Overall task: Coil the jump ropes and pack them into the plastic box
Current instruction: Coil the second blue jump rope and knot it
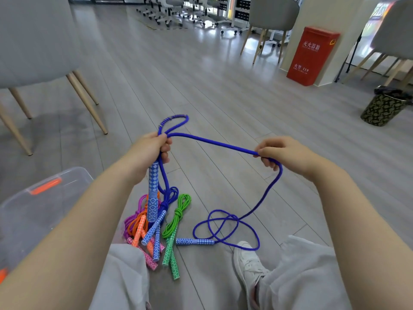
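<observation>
One blue jump rope (223, 144) is held between two hands. The left hand (148, 151) is curled round the top of one patterned blue handle (153, 193), which hangs upright below it, and a small loop of cord is pinched above the fingers. The right hand (282, 153) has its grip narrowed on the cord, which runs taut between the hands and then drops to the floor (201, 86), where it lies in loose loops. The second blue handle (194, 241) lies flat on the floor beside a white shoe (248, 262). Four coiled ropes are heaped below the left hand: one green (176, 217), one orange (139, 222), one purple-pink (131, 218) and one blue (166, 203). One clear plastic box (33, 204) with orange latches is seen at lower left, with no rope visible inside.
</observation>
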The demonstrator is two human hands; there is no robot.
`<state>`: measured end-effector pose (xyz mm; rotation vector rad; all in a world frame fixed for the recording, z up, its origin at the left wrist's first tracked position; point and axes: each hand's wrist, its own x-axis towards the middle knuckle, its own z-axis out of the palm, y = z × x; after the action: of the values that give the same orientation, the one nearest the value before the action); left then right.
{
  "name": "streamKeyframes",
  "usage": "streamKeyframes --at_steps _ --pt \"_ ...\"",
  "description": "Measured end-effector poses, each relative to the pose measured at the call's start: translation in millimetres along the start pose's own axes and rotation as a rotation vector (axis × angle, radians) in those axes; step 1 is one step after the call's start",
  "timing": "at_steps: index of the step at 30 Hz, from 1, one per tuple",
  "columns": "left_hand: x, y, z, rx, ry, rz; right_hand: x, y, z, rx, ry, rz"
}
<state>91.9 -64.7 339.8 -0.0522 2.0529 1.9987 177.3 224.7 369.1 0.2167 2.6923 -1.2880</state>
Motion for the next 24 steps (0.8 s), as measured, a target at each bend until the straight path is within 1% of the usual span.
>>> streamKeyframes --at_steps 2,4,6,9,13,17,20,22,24 --pt "3.9 -0.7 -4.7 -0.068 0.101 0.002 -1.0 4.9 -5.7 0.027 0.050 0.024" --pt "5.1 -2.4 -3.7 -0.156 0.121 -0.011 -0.6 2.6 -3.0 0.113 0.112 0.007" --pt "4.3 -4.1 0.9 -0.253 0.083 -0.047 0.9 -5.6 7.6 0.235 0.161 -0.037" --pt "2.4 -4.2 8.3 -0.335 -0.002 -0.102 3.2 -20.4 30.6 0.331 0.171 -0.092" --pt "-1.8 -4.3 22.7 -0.300 -0.123 -0.119 5.0 -39.6 60.3 0.405 0.184 -0.152" --pt "-8.3 -9.1 39.1 -0.231 -0.246 -0.128 7.3 -50.1 87.2 0.344 0.178 -0.217" --pt "-14.3 -14.6 46.9 -0.133 -0.360 -0.091 9.6 -49.6 100.2 0.230 0.191 -0.239" --pt "-17.5 -17.1 49.5 -0.087 -0.363 -0.038 8.8 -49.1 104.1 0.180 0.169 -0.245" --pt "-18.9 -18.1 49.8 -0.090 -0.334 -0.014 7.8 -48.8 104.7 0.178 0.168 -0.259"
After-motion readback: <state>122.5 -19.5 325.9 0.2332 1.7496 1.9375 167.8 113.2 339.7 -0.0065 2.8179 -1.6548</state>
